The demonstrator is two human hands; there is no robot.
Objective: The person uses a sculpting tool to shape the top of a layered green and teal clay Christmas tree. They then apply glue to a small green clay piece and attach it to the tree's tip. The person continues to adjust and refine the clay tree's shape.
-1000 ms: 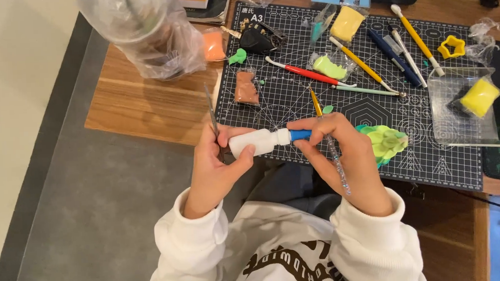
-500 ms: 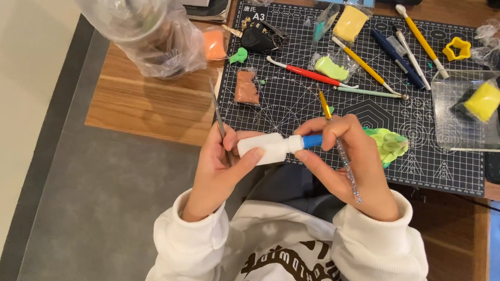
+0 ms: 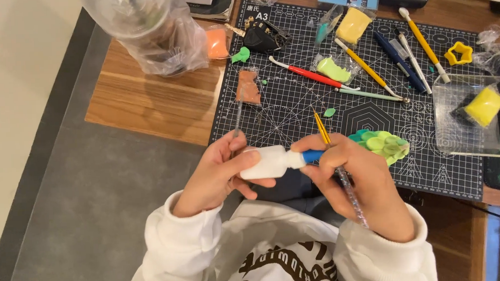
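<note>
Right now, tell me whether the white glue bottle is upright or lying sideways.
Sideways. The white glue bottle lies level between the left hand and right hand, blue cap pointing right.

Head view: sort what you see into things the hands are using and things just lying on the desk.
In use: white glue bottle in left hand; its blue cap and a thin brush in right hand.

Lying about: red tool, star cutter, green clay piece, cutting mat.

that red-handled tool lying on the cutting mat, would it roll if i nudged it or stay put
The red-handled tool looks slim and round, so it would probably roll on the flat cutting mat. It seems stiff and light. The bagged green clay beside its tip might stop it.
</note>
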